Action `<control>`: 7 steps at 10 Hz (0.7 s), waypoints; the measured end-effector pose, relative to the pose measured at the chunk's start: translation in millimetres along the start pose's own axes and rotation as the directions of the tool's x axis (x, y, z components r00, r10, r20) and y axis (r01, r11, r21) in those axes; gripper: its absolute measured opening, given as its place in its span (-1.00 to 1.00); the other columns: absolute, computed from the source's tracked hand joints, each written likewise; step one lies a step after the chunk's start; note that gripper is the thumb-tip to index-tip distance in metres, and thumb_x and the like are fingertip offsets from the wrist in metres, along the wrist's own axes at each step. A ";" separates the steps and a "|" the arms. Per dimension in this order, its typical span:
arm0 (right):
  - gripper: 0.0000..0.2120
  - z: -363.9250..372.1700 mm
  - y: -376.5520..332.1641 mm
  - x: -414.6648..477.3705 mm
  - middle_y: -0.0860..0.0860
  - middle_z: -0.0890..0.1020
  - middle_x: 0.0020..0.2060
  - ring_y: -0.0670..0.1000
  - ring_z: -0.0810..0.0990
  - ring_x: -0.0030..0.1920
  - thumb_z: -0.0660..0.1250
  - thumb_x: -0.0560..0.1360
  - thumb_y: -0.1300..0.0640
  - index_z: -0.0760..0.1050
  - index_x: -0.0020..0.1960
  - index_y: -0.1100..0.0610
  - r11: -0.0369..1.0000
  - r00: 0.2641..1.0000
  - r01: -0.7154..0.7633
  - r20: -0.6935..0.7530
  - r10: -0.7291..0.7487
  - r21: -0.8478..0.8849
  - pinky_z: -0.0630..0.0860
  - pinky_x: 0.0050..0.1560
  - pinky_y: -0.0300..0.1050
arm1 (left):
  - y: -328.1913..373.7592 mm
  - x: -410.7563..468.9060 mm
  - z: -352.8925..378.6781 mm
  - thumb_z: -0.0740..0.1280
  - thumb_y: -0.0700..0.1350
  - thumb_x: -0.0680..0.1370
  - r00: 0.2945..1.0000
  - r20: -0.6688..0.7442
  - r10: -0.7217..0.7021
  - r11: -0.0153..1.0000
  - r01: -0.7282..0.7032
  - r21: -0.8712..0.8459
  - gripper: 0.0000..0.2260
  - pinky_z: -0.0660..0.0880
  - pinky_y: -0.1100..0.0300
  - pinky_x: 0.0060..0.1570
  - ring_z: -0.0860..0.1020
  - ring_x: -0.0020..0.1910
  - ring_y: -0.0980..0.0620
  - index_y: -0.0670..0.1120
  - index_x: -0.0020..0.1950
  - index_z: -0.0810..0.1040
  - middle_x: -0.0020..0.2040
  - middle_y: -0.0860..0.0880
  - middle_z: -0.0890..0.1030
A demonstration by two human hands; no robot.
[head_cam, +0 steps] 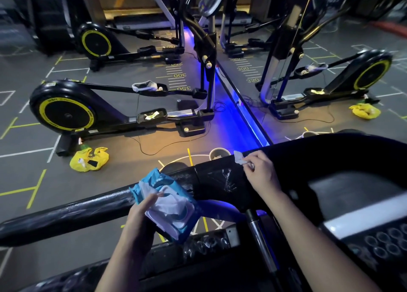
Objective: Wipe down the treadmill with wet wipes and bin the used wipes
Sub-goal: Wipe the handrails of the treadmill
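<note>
The black treadmill's handrail runs across the lower view and joins the console frame at right. My left hand grips a blue pack of wet wipes, its flap open and a white wipe sticking out. My right hand pinches a small crumpled white wipe against the top edge of the console frame. Wet smears show on the black corner below it.
A round bin stands on the floor just beyond the rail. A yellow bag lies at left beside an elliptical trainer. A mirror wall with a blue light strip reflects the room at right. The treadmill's button panel sits lower right.
</note>
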State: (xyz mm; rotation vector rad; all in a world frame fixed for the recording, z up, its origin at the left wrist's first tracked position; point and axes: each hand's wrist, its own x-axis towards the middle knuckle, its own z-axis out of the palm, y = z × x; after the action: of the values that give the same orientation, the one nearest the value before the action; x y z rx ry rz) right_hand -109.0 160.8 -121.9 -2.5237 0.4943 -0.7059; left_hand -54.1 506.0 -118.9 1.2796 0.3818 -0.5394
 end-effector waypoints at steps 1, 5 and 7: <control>-0.88 -27.4 -10.7 18.3 0.00 0.67 -0.28 -0.05 0.62 -0.27 0.47 0.43 0.30 0.65 -0.18 0.10 0.949 0.969 -0.238 0.119 0.217 0.204 0.46 -0.22 -0.36 | 2.4 0.1 -0.9 0.55 0.09 0.28 1.000 -0.005 0.009 1.000 -0.009 -0.014 -0.21 0.58 -0.08 0.04 0.59 0.32 -0.41 -0.30 0.41 0.53 0.31 -0.36 0.63; -0.74 -16.9 11.3 31.1 0.18 0.59 0.02 0.22 0.61 -0.03 0.32 0.50 0.39 0.66 0.12 0.23 0.998 0.998 -0.031 0.045 0.034 -0.062 0.57 0.07 0.01 | 12.6 -28.8 19.1 0.40 0.00 0.42 0.993 0.101 0.057 0.997 -0.062 0.044 -0.60 0.45 -0.09 0.12 0.68 0.01 -0.30 -0.25 0.13 0.67 0.08 -0.35 0.72; -0.82 8.8 2.3 3.9 0.13 0.53 -0.07 0.16 0.51 -0.09 0.37 0.45 0.41 0.65 0.02 0.29 0.998 0.999 0.014 -0.031 -0.016 -0.065 0.58 -0.05 0.05 | 16.9 -28.9 14.9 0.41 0.01 0.43 0.995 0.080 0.064 0.997 -0.068 0.047 -0.55 0.44 -0.12 0.17 0.66 0.07 -0.32 -0.26 0.20 0.65 0.11 -0.34 0.71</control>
State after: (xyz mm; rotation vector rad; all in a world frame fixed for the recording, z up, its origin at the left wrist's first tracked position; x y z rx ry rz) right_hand -101.5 160.1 -128.2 -2.5823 0.5180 -0.7477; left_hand -68.4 499.6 -85.8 1.3099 0.2607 -0.5442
